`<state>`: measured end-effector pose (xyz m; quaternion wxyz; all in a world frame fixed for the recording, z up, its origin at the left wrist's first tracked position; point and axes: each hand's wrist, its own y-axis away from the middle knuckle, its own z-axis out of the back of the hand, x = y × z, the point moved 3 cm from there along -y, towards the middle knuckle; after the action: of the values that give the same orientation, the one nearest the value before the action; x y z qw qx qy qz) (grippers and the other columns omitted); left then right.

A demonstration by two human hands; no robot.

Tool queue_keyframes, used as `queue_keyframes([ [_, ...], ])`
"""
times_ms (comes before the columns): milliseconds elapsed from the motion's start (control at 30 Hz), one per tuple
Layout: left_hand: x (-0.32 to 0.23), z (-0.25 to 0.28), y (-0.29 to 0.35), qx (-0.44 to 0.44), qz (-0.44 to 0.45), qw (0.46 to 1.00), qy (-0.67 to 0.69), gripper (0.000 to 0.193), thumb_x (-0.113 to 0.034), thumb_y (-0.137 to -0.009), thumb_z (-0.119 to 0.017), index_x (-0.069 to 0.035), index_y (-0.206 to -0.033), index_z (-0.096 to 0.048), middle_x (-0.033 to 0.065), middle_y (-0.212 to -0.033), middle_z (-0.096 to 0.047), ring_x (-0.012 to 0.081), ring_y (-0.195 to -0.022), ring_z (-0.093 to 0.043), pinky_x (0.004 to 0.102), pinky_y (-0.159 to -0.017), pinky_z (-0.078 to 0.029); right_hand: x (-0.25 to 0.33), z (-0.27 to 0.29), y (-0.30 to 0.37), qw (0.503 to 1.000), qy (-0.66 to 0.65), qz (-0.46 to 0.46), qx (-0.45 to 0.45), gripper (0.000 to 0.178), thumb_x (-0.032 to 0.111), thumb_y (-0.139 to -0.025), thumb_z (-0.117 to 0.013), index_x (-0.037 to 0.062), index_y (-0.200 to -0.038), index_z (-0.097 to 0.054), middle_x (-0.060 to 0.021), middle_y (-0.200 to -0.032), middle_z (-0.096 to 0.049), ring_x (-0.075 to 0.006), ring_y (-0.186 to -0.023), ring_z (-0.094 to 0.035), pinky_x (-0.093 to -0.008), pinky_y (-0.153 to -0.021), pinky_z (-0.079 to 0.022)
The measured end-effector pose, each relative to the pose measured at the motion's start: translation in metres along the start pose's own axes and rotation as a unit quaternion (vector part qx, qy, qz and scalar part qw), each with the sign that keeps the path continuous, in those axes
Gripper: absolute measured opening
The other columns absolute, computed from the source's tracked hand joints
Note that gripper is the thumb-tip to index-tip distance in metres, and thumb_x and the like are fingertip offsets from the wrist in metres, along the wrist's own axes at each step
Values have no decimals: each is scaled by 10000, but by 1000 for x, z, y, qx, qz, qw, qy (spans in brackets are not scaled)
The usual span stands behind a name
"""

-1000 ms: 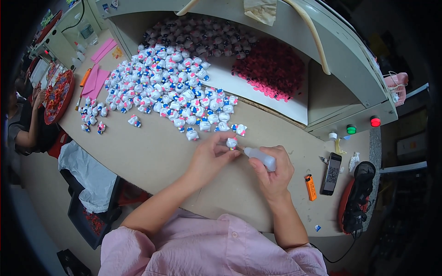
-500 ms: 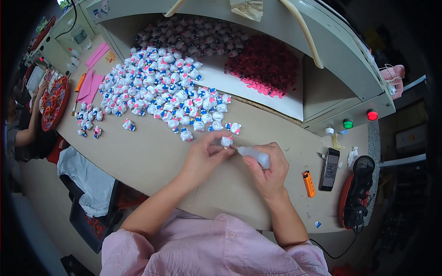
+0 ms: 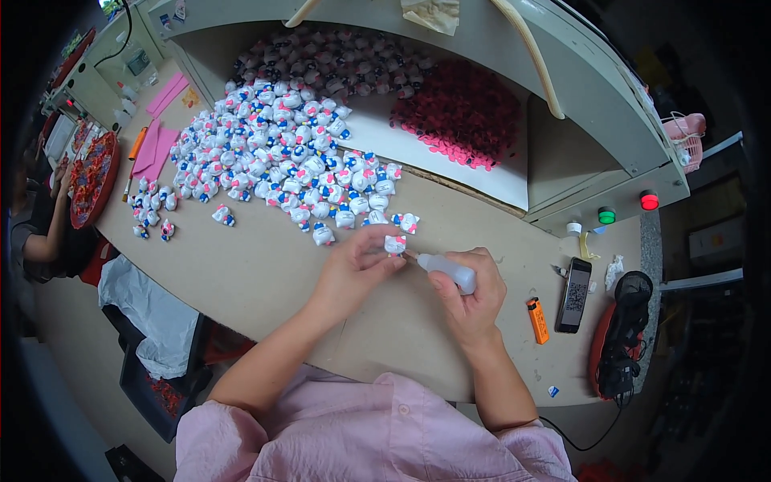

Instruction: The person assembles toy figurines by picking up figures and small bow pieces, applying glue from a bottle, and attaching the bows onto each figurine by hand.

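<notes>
Between the thumb and fingers of my left hand [image 3: 353, 265] is a small white cat-like figurine [image 3: 394, 244] with a pink bow. My right hand [image 3: 474, 296] grips a translucent squeeze bottle [image 3: 446, 271], its thin tip pointing left at the figurine's lower part. Whether the tip touches it I cannot tell. Just beyond my left fingers lie more of the same figurines, one of them a loose figurine [image 3: 408, 222]. A large heap of white, blue and pink figurines [image 3: 273, 153] spreads over the table to the far left.
Small pink pieces [image 3: 462, 120] lie on a white sheet inside the grey cabinet [image 3: 578, 145]. On the right are an orange lighter [image 3: 538, 321], a phone [image 3: 573, 296] and a red tray [image 3: 602, 353] with black items. A co-worker's arm [image 3: 58, 213] shows at far left by a red tray.
The figurine in my left hand has turned a little and dropped slightly. The squeeze bottle has shifted slightly right, still aimed at it.
</notes>
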<state>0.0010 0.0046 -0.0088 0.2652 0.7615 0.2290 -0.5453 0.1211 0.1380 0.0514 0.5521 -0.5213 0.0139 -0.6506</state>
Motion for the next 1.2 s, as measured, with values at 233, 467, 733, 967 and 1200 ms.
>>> queue_keyframes([
  [233, -3, -2, 1, 6, -2, 1000, 6, 368, 17, -905, -629, -12, -1254, -516, 107, -1181, -604, 168, -1049, -652, 245, -846, -525, 0, 0, 0, 1000, 8, -6, -10, 339, 157, -722, -844, 52, -959, -626, -88, -797, -635, -230, -677, -605, -314, -573, -471],
  [467, -1, -2, -2, -17, -2, 1000, -1, 374, 9, -903, -636, -5, -1259, -522, 116, -1191, -603, 167, -1042, -654, 238, -840, -522, -2, 4, -2, 1000, 18, -19, 8, 309, 147, -723, -841, 46, -918, -623, -90, -782, -620, -230, -663, -603, -316, -570, -471],
  [733, 3, 2, 1, -28, -15, 999, 9, 423, -23, -885, -678, -8, -1284, -538, 97, -1163, -601, 130, -993, -651, 223, -817, -512, -36, 1, 1, 952, -214, -214, -43, 224, 78, -842, -738, 29, -973, -563, -48, -887, -629, -128, -752, -595, -278, -594, -492],
  [967, -2, 0, 0, 3, -1, 999, 43, 422, -27, -890, -673, -29, -1290, -538, 68, -1066, -635, 99, -917, -638, 227, -790, -516, -73, -19, -83, 942, -98, -299, 120, 224, 102, -890, -650, 14, -1045, -515, -95, -971, -624, -170, -837, -634, -311, -664, -533],
  [1200, -7, 1, -1, 35, 37, 995, 86, 431, -21, -934, -610, -48, -1346, -485, 58, -971, -644, 172, -955, -671, 276, -842, -565, -81, -43, -113, 961, 199, -91, 169, 290, 161, -828, -723, 0, -1059, -655, -198, -1037, -633, -374, -936, -617, -416, -841, -490],
])
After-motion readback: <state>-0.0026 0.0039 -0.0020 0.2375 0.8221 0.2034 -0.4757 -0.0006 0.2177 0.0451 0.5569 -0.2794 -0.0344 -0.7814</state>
